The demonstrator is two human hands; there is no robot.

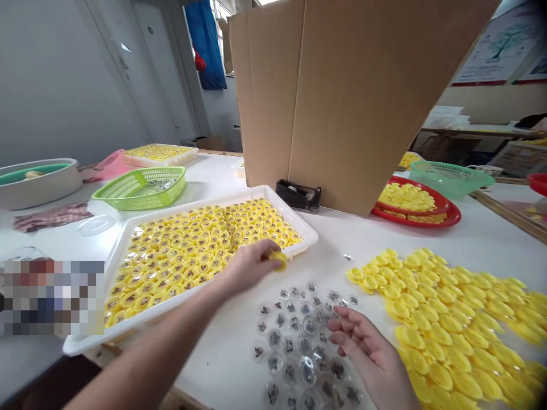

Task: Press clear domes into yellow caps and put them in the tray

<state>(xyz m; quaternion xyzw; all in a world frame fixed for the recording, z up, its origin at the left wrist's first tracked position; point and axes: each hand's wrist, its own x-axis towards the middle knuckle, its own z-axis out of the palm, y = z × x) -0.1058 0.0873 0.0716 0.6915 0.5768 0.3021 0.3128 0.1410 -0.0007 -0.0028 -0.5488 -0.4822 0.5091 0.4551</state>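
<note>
Your right hand (pixel 370 356) hovers loosely curled, apparently holding nothing, beside clear, round plastic pieces (pixel 305 344). Your left hand (pixel 252 262) pinches 1 yellow round plastic disc (pixel 278 259) beside the white rectangular plastic tray (pixel 294 215); it's probably light, stiff, slippery, best held by its rim.

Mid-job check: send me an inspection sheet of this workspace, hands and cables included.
Surface: white table, loose pieces spread on it.
Job's things: clear printed discs, loose yellow discs at picture right, white tray full of yellow discs bearing prints.
Clutter: lime-green basket, black tape dispenser, cardboard box, red trays.
Hands: left hand pinches a yellow disc by the tray's edge; right hand, fingers part-curled, at the clear discs' edge.
Cables: nothing seen.
Surroundings: blue hanging cloth, wall posters.
</note>
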